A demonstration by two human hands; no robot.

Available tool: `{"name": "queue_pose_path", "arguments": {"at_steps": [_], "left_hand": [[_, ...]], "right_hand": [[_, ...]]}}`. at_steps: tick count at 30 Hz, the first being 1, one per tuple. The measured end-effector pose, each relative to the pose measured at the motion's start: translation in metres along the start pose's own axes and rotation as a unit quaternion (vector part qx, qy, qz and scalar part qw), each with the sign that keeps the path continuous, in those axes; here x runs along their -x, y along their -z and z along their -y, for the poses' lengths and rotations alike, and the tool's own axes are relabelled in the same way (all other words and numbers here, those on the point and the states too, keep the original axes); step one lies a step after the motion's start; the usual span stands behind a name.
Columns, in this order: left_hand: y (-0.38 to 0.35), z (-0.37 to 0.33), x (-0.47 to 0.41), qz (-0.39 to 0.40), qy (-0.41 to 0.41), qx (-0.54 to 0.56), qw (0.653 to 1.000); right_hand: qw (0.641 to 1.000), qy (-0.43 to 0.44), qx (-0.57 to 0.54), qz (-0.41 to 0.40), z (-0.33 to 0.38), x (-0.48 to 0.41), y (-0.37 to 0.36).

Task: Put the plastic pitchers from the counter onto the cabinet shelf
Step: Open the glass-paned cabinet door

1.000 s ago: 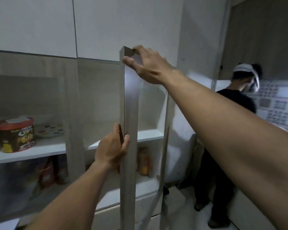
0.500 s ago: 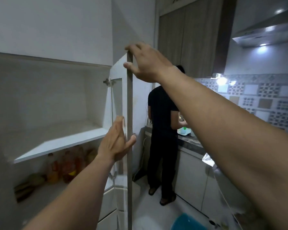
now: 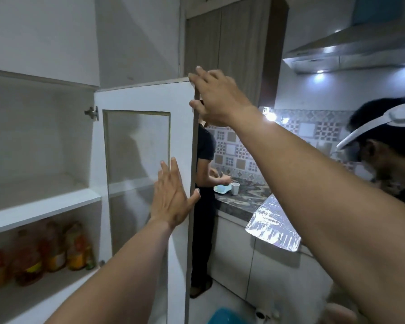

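The cabinet door point(image 3: 181, 127), white with a frosted pane, stands swung wide open. My right hand point(image 3: 218, 99) grips its top outer corner, fingers over the top and thumb on the edge. Lower down, my left hand point(image 3: 173, 197) lies flat on the door's inner face, fingers spread and thumb hooked round the edge. The upper cabinet shelf point(image 3: 42, 209) is bare. No pitcher is clearly in view; a blue object point(image 3: 222, 318) shows at the bottom edge.
Several bottles point(image 3: 75, 246) stand on the lower shelf. A person in black point(image 3: 205, 148) works at the dark counter point(image 3: 241, 199), by a white cup point(image 3: 235, 188). A foil tray point(image 3: 274, 228) overhangs the counter. Another person with a white headset point(image 3: 384, 141) is close on the right.
The door has swung from edge-on to wide open, showing its inner face. My left hand went from gripping the edge to lying flat on it. The view turned right.
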State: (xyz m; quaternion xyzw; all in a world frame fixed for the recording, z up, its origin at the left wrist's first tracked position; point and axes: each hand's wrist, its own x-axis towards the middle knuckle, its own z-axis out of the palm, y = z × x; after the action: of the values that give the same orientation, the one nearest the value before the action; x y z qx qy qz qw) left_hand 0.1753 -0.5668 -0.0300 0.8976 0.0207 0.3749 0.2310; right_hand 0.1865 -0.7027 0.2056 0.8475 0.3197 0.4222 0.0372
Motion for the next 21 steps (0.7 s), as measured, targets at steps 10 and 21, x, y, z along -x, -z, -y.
{"name": "queue_pose_path", "arguments": {"at_steps": [10, 21], "left_hand": [[-0.062, -0.028, -0.043, 0.006, 0.030, -0.019, 0.999], [-0.095, -0.041, -0.070, 0.019, 0.042, -0.070, 0.996]], "right_hand": [[0.998, -0.044, -0.027, 0.038, -0.057, -0.011, -0.042], [0.996, -0.055, -0.057, 0.039, -0.090, -0.022, -0.071]]}}
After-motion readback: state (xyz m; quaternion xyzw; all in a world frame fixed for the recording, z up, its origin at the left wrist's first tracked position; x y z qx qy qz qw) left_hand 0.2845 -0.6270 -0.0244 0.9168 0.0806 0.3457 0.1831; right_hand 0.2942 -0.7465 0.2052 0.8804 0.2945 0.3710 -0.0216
